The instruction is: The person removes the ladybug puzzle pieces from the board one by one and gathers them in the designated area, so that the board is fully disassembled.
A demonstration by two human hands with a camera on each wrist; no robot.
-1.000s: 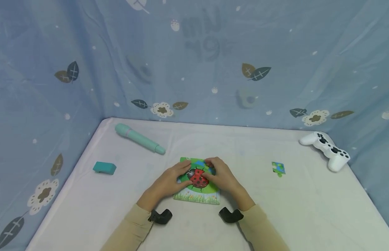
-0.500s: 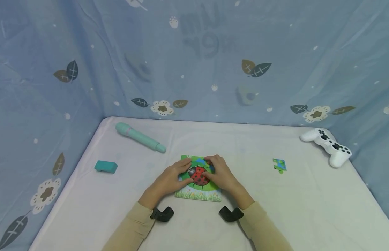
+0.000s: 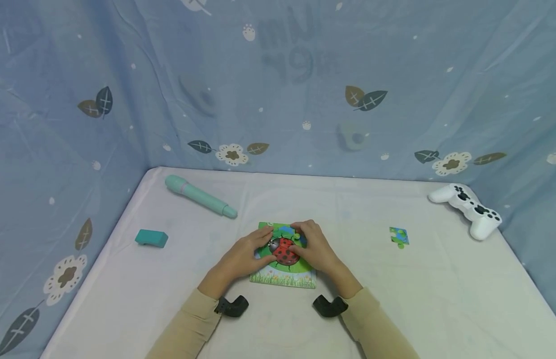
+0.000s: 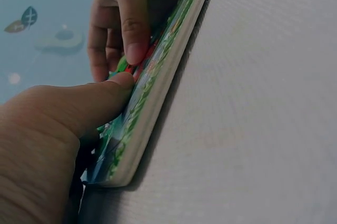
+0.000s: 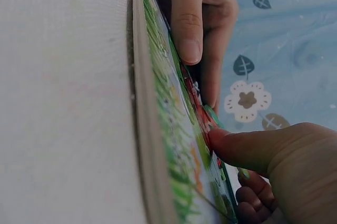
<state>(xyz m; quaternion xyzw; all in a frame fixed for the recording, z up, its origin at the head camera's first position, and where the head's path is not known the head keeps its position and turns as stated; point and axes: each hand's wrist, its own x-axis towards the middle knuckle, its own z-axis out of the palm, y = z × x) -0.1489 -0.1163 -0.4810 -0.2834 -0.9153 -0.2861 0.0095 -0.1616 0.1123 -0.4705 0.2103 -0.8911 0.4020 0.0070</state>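
A ladybug jigsaw puzzle (image 3: 284, 276) lies flat on the table in its board, grass printed along the near edge. My left hand (image 3: 244, 257) rests over its left side, fingers extended toward the top and thumb near the ladybug. On the right, my right hand (image 3: 320, 252) has its thumb on the ladybug and curled fingers at the upper right. A green and blue puzzle piece (image 3: 297, 237) sits between that thumb and fingers, partly hidden; in the right wrist view its green knob (image 5: 243, 173) shows beside the fingers. One loose puzzle piece (image 3: 400, 236) lies apart to the right.
A mint toy microphone (image 3: 201, 197) lies at the back left, with a teal block (image 3: 151, 238) nearer the left edge. At the far right is a white game controller (image 3: 467, 209). Blue patterned cloth (image 3: 278, 89) hangs behind the white table (image 3: 439, 299).
The camera view shifts slightly. Both hands stay on the puzzle, with the right fingers moving only a little near its upper edge.
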